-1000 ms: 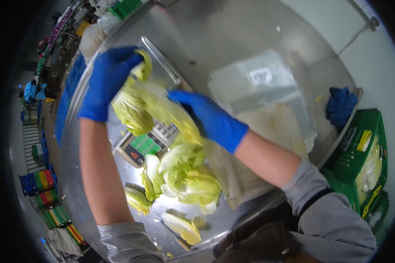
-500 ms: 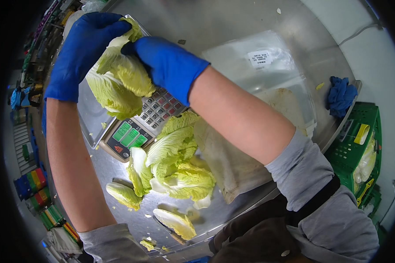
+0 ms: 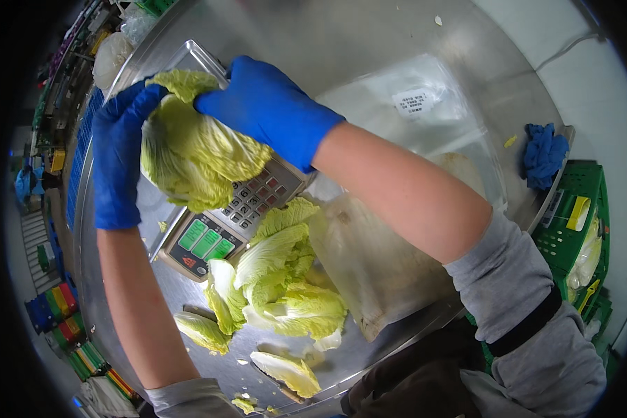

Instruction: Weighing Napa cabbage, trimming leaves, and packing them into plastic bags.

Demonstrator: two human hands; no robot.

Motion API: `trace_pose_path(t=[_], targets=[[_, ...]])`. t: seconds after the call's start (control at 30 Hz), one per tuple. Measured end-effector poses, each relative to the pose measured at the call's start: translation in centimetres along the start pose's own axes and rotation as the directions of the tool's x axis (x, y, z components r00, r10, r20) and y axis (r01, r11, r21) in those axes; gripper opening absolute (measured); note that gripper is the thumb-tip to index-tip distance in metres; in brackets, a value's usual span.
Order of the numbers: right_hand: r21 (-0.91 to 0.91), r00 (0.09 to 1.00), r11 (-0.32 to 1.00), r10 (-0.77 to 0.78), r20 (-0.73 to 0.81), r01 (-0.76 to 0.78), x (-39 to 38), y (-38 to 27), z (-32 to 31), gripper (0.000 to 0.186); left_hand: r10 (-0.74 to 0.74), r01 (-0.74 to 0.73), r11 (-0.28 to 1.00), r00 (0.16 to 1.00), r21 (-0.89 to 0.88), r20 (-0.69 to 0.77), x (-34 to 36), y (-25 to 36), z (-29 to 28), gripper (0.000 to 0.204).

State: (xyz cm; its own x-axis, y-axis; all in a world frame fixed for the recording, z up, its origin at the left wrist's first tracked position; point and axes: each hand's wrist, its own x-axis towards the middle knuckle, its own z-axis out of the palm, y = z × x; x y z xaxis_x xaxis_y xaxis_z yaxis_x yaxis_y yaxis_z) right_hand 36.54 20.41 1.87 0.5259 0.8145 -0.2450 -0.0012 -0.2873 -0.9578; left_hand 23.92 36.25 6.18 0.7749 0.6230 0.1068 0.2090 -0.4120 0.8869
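My left hand, in a blue glove, is closed around the left side of a napa cabbage. From the other side my right hand, gloved in the same blue, grips its upper outer leaf. Between them the cabbage hangs tilted over the scale, hiding part of its keypad and metal pan. Glove fingertips are partly covered by leaves. Just below the scale's lit green display lies a pile of loose cabbage leaves.
Single leaves and scraps lie along the near steel table. Clear plastic bags and a cloudy plastic sheet are on the right. A crumpled blue glove sits at the right edge, near a green crate.
My left hand has come down along the cabbage's left side. The cabbage has turned and its leaves are spread wider. My right hand has shifted slightly right, still gripping.
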Motion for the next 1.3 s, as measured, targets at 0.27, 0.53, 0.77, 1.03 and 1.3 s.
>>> trace_pose_path(t=[0.27, 0.53, 0.77, 1.03, 1.3], targets=[[-0.108, 0.727, 0.819, -0.553, -0.407, 0.563, -6.0, 4.7, 4.4, 0.067, 0.004, -0.004, 1.000, 0.997, 0.003, -0.079, -0.3, -0.2, 0.8, 0.025], [0.032, 0.766, 0.818, -0.523, -0.373, 0.574, -5.1, 4.8, 4.5, 0.038, 0.130, -0.151, 0.979, 0.980, 0.138, 0.152, 3.0, 2.2, 0.2, 0.026], [0.201, 0.917, 0.908, -0.316, -0.244, 0.367, -2.8, 3.3, 3.9, 0.029, 0.153, -0.174, 0.980, 0.969, 0.097, 0.196, 3.5, 1.4, -0.6, 0.025], [0.547, 0.853, 0.658, -0.345, -0.392, 0.517, -3.0, 5.3, 5.1, 0.031, 0.216, -0.260, 0.946, 0.950, 0.192, 0.225, 3.6, 1.7, -0.8, 0.027], [0.689, 0.971, 0.689, -0.095, -0.220, 0.224, -6.0, 6.6, 1.6, 0.024, 0.055, -0.058, 0.998, 0.967, 0.006, 0.250, 0.6, 1.8, 0.7, 0.023]])
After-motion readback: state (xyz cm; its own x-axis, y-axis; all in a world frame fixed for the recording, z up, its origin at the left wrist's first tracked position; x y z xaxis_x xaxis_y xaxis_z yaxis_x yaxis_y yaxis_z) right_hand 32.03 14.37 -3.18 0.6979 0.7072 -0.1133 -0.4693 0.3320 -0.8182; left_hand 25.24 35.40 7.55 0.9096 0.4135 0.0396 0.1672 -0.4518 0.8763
